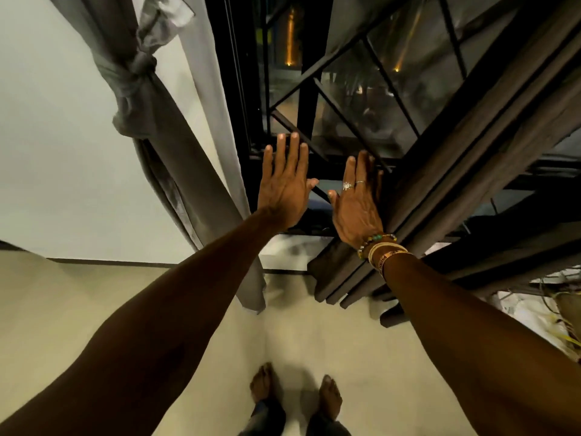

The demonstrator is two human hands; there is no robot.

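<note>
Night shows dark behind the black window grille (339, 99), and everything sits around it: the brown curtain (471, 171) hangs along the grille's right side, its folds running straight up from the floor, while the knotted grey curtain (176, 158) is tied off to the grille's left. Your right hand (356, 199), fingers straight and together, lies at the brown curtain's inner edge and seems to touch it; your left hand (284, 187), flat and holding nothing, hovers before the grille's lower left, farther from that edge
</note>
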